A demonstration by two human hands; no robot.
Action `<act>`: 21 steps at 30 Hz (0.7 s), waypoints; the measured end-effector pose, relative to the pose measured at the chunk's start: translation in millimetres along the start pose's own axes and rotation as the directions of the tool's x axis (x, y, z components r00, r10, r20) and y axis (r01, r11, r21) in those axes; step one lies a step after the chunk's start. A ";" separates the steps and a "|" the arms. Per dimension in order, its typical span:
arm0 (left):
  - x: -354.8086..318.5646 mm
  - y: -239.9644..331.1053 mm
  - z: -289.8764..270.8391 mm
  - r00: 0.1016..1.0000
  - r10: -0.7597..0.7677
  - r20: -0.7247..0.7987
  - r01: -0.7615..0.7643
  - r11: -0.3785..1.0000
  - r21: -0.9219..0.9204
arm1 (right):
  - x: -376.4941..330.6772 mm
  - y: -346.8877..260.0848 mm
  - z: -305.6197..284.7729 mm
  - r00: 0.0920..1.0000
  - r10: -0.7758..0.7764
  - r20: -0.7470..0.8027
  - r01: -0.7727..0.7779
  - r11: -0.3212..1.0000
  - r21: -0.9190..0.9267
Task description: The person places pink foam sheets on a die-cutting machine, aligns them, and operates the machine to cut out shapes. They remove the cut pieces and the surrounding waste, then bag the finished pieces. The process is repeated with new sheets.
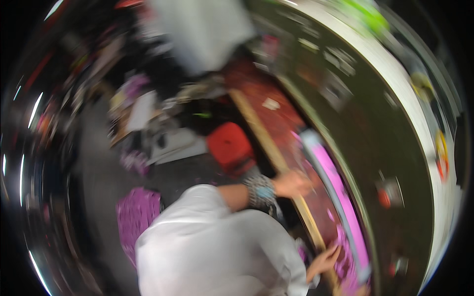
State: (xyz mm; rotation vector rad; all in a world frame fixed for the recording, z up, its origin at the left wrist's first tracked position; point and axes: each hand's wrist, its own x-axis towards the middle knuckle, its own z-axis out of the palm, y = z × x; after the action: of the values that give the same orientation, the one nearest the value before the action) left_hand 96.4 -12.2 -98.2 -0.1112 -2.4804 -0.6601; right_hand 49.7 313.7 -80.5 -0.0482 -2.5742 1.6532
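Observation:
Motion blurs much of the view. My left hand [295,184], with a beaded bracelet [261,191] at the wrist, is over the wooden front edge [261,133] of a reddish-brown bench [281,116]. Its fingers are too smeared to tell whether they hold anything. Nearer the lower right, my right hand [324,260] reaches over the same edge with fingers stretched out. Just beyond its fingertips lie loose pink-purple pieces [345,269]. A long grey bar [326,180] and a bright pink-purple strip [340,187] run along the back of the bench.
A red stool [229,145] stands left of the bench. On the dark floor lies a purple bundle [136,219]. White clothing [202,34], seemingly a person's, is at the top. A dark green wall or panel [375,148] rises behind the bench.

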 end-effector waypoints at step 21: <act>71.3 28.0 14.0 0.966 -0.247 -0.077 0.250 0.968 0.031 | 91.7 -51.3 135.6 0.844 -0.500 0.196 0.515 0.856 -0.033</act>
State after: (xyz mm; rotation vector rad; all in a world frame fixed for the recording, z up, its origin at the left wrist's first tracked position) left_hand 35.7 14.5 -57.4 0.2400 -2.4570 -0.7028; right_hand -52.4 175.9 -85.2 0.7495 -2.4662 1.3938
